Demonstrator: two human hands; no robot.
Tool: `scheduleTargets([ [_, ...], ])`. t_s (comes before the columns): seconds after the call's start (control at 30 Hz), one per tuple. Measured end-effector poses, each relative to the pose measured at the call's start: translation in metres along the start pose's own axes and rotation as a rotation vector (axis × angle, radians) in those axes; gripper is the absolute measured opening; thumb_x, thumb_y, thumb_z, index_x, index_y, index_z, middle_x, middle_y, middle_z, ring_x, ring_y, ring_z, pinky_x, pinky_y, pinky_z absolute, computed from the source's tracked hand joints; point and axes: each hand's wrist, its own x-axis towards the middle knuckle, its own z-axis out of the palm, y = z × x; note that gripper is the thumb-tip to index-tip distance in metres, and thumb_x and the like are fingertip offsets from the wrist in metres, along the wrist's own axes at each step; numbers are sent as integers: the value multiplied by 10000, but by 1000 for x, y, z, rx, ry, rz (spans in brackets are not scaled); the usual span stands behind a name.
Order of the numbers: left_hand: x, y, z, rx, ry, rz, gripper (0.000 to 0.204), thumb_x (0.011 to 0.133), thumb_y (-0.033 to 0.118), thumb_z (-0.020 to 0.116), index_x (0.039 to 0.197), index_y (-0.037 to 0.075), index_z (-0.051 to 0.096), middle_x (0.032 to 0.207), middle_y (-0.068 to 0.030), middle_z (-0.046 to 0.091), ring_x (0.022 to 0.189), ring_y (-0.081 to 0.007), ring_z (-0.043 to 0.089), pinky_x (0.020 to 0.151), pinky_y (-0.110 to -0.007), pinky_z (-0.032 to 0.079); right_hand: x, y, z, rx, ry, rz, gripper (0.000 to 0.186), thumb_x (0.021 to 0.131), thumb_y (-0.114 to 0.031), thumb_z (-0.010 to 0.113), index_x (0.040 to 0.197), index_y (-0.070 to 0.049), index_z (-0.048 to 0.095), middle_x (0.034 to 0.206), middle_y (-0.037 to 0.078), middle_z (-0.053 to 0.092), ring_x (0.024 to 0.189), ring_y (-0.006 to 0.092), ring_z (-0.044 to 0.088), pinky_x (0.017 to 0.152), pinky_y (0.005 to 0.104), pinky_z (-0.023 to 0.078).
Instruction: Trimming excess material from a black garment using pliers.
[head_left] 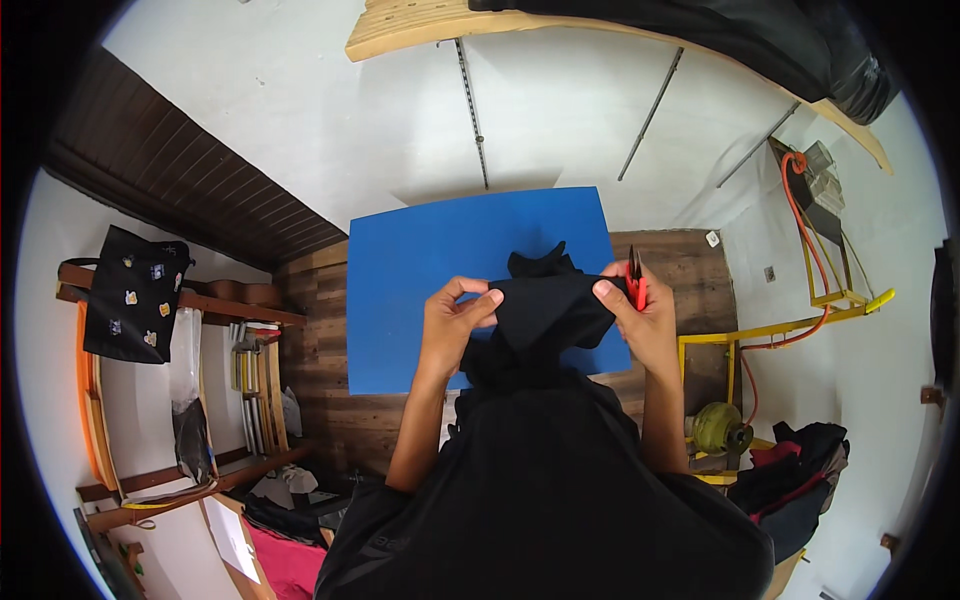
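A piece of black fabric (548, 305) is held up in front of me over a blue sheet (430, 280). My left hand (455, 318) pinches its left edge between thumb and fingers. On the right edge is my right hand (638, 308), which also holds small red-handled scissors (634, 278) pointing upward. The cloth hangs down and merges with more black fabric (545, 480) across my lap.
A wooden shelf unit (180, 400) stands at the left with a black bag (130, 295) hanging on it. A yellow metal frame (775, 330) with an orange cable, a yellow-green object and a pile of clothes (800, 480) are at the right. Pink cloth (290, 560) lies lower left.
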Motion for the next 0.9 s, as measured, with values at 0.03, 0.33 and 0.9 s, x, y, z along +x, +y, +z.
scheduleTargets([
  [0.03, 2, -2, 0, -7, -2, -11, 141, 861, 121, 725, 937, 31, 648, 843, 0, 627, 785, -82, 603, 607, -236, 498, -1, 0, -1, 16, -4, 14, 153, 875, -143, 703, 885, -17, 615, 713, -55, 503, 669, 29, 420, 606, 199, 364],
  [0.33, 3, -10, 13, 409, 194, 310, 247, 925, 225, 655, 842, 5, 579, 721, -53, 597, 659, -79, 569, 532, -251, 489, 3, 0, -3, -48, -86, 12, 137, 883, -119, 690, 875, -16, 601, 702, -52, 486, 662, 34, 419, 604, 203, 362],
  [0.9, -31, -26, 22, -447, -231, -328, 328, 964, 331, 592, 1058, 19, 631, 1019, -89, 676, 970, -148, 626, 887, -276, 464, 22, 0, -13, -51, -159, -75, 115, 877, -123, 694, 896, -29, 631, 556, -52, 465, 452, 24, 400, 422, 199, 303],
])
